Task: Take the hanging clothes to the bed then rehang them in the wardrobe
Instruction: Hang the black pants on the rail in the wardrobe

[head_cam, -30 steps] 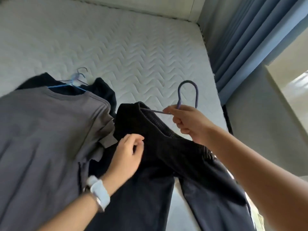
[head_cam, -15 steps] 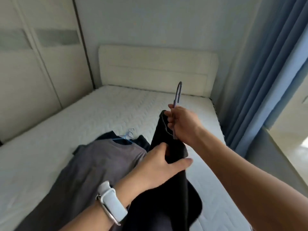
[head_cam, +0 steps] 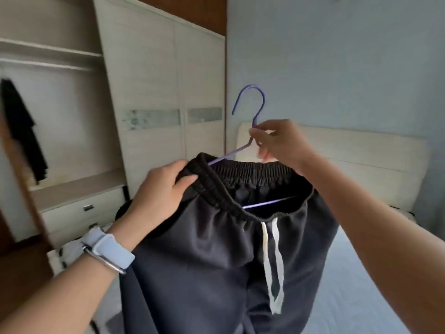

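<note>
While the view faces the far wall, the wardrobe [head_cam: 154,97] fills the left of the scene, its near section open onto a rail and shelf, with drawers [head_cam: 79,213] below. A dark garment [head_cam: 22,126] hangs from that rail at the far left, blurred. To the right lies the bed [head_cam: 356,280], its pale headboard [head_cam: 361,150] against the blue wall. Held up in the middle foreground, above the near edge of the bed and well apart from the wardrobe rail, is a pair of black trousers [head_cam: 207,266] with an elastic waistband and a white drawstring [head_cam: 271,261] hanging at the front. A purple hanger [head_cam: 252,104] sits inside the waistband, hook upright, its lower bar visible across the opening. The right hand [head_cam: 281,143] is closed on the hanger neck just below the hook. The left hand [head_cam: 161,194], with a pale blue watch [head_cam: 108,251] on its wrist, is clamped on the left edge of the waistband, thumb over the elastic.
</note>
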